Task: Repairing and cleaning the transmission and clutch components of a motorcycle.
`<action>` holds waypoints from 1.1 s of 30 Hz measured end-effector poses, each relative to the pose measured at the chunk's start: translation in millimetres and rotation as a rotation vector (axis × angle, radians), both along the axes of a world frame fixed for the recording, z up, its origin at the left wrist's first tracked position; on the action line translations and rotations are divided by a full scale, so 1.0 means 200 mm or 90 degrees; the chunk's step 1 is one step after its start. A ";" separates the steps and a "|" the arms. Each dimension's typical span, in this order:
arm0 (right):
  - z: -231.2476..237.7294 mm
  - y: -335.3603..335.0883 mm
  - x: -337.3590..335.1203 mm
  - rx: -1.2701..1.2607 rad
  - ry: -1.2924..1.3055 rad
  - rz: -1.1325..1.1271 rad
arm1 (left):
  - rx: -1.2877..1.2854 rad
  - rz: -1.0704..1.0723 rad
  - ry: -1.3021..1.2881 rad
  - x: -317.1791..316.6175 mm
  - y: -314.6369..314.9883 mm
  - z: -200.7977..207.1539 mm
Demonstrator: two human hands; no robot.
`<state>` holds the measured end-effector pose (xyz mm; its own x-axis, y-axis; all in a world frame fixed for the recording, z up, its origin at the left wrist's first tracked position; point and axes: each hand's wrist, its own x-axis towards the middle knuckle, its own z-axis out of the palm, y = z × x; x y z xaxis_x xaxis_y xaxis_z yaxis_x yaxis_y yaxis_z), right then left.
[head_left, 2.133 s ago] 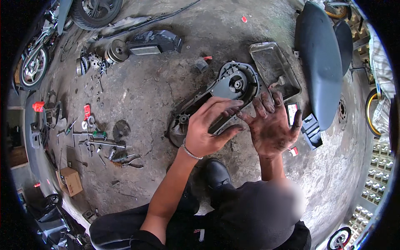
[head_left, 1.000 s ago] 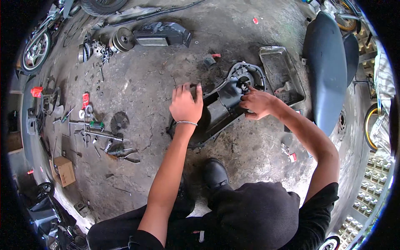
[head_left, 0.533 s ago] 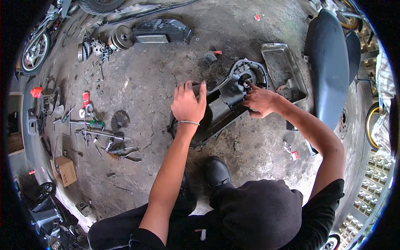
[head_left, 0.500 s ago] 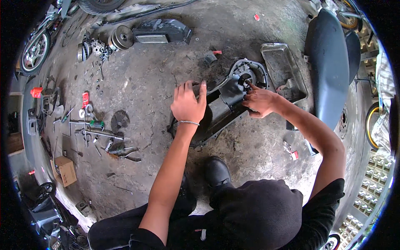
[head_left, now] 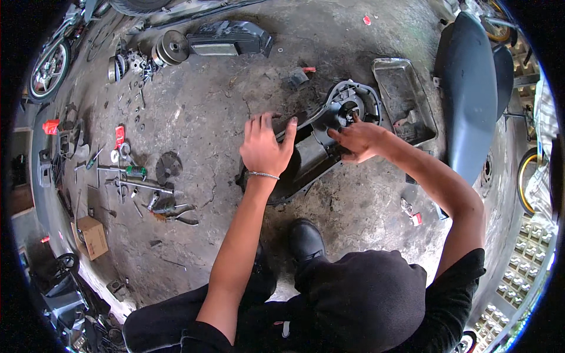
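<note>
The long grey metal casing [head_left: 322, 135] looks dull, the grey concrete floor [head_left: 212, 117] under it rough, the rectangular metal tray [head_left: 394, 83] on its right grimy, and the elongated black seat [head_left: 468, 88] farther right smooth and satiny.

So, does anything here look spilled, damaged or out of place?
Nothing looks plainly broken. Pliers and a screwdriver lie loose on the concrete floor rather than stored away, which looks untidy, and dark stains blotch it near the engine casing, perhaps from a spill; I can't tell whether they're wet.
</note>
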<state>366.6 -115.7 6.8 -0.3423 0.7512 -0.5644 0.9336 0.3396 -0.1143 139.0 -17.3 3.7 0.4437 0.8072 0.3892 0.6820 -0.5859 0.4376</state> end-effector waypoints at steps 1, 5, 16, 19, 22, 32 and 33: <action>0.02 0.01 0.00 -0.018 0.019 -0.031 | 0.003 -0.001 -0.005 0.00 0.00 -0.01; 0.01 0.00 0.02 -0.016 0.091 -0.110 | 0.001 -0.004 -0.016 0.01 0.00 -0.01; -0.16 0.00 0.15 0.096 0.763 -0.516 | 0.007 -0.001 -0.050 0.02 0.00 0.01; -0.29 -0.09 0.17 0.226 1.225 -0.828 | -0.001 -0.011 -0.055 0.04 -0.02 0.01; -0.30 -0.17 0.03 0.388 1.558 -1.096 | -0.008 -0.015 -0.033 0.01 -0.03 0.00; 0.21 -0.35 -0.31 0.314 1.973 -0.853 | -0.026 -0.067 -0.121 -0.03 0.02 -0.03; 0.23 -0.36 -0.32 0.261 1.967 -0.845 | -0.029 -0.068 -0.128 -0.04 0.02 -0.03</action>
